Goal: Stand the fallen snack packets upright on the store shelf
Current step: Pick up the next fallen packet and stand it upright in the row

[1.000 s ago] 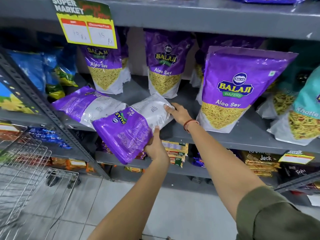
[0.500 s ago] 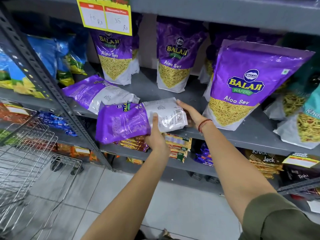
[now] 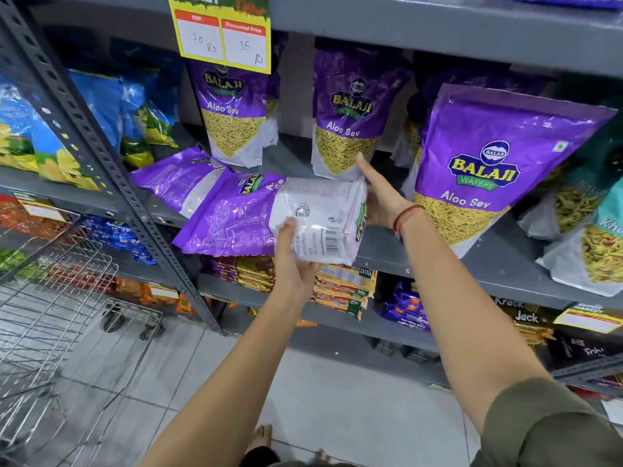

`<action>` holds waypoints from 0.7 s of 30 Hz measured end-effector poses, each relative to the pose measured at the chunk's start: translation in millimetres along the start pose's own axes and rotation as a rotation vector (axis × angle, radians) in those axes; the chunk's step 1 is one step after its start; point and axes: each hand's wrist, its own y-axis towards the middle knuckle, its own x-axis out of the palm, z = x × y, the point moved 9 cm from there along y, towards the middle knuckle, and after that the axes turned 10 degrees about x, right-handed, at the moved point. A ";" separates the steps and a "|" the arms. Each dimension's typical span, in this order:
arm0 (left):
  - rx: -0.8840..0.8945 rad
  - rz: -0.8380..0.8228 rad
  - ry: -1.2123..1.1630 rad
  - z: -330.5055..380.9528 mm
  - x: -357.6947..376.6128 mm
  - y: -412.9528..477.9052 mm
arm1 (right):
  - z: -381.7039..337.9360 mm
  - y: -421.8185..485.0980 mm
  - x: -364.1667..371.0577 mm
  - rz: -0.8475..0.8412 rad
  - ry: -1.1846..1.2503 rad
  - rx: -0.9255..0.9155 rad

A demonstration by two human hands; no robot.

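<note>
A purple and white Aloo Sev packet (image 3: 256,217) lies sideways, lifted just off the grey shelf (image 3: 499,261), its back facing me. My left hand (image 3: 293,257) grips it from below with the thumb on its white part. My right hand (image 3: 381,193) presses flat against its bottom end, fingers spread. A second fallen packet (image 3: 178,178) lies flat on the shelf behind it to the left. Three Aloo Sev packets stand upright: one at back left (image 3: 232,112), one at back centre (image 3: 350,112), one in front at the right (image 3: 488,166).
A slanted perforated steel upright (image 3: 101,153) divides this bay from blue chip bags (image 3: 111,106) on the left. Teal packets (image 3: 593,237) stand at the far right. A price sign (image 3: 222,32) hangs from the shelf above. A wire shopping cart (image 3: 50,298) stands at lower left on the tiled floor.
The held packet has turned from slanting down-left to nearly level and risen a little. My right hand has shifted from its top edge to its bottom end. The camera has moved closer.
</note>
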 end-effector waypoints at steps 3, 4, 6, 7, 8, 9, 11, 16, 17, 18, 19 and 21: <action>-0.040 -0.163 0.013 -1.6 6.8 -0.8 | -11.8 -14.8 19.1 -0.193 -0.037 0.039; -0.071 -0.210 0.005 -2.5 7.9 0.5 | -15.3 -20.3 22.3 -0.230 -0.038 0.046; -0.132 -0.322 0.015 -3.4 15.0 1.6 | -21.7 -28.2 28.2 -0.293 -0.038 0.037; -0.168 -0.382 0.029 -4.5 21.4 -0.6 | -25.2 -32.2 31.0 -0.313 -0.026 0.016; -0.204 -0.424 0.057 -5.3 26.4 -2.3 | -26.7 -35.5 33.6 -0.331 -0.034 -0.001; -0.240 -0.440 0.095 -5.1 29.6 -2.9 | -26.4 -38.8 37.0 -0.344 -0.062 -0.005; -0.302 -0.473 0.167 -0.7 36.5 -2.3 | -25.2 -40.8 40.1 -0.322 -0.051 0.011; -0.497 -0.419 0.359 21.5 38.0 10.9 | -31.7 -53.7 24.1 -0.035 -0.116 -0.129; -0.510 -0.394 0.409 26.2 36.1 15.8 | -28.6 -57.5 21.0 -0.004 -0.041 -0.146; -0.512 -0.377 0.449 30.6 34.9 22.0 | -20.7 -60.3 19.2 0.018 -0.001 -0.116; -0.506 -0.370 0.490 34.1 35.4 28.3 | -13.0 -59.4 24.1 -0.048 0.066 -0.068; -0.466 -0.369 0.623 41.4 38.2 38.9 | -3.9 -38.6 35.3 -0.196 0.185 0.037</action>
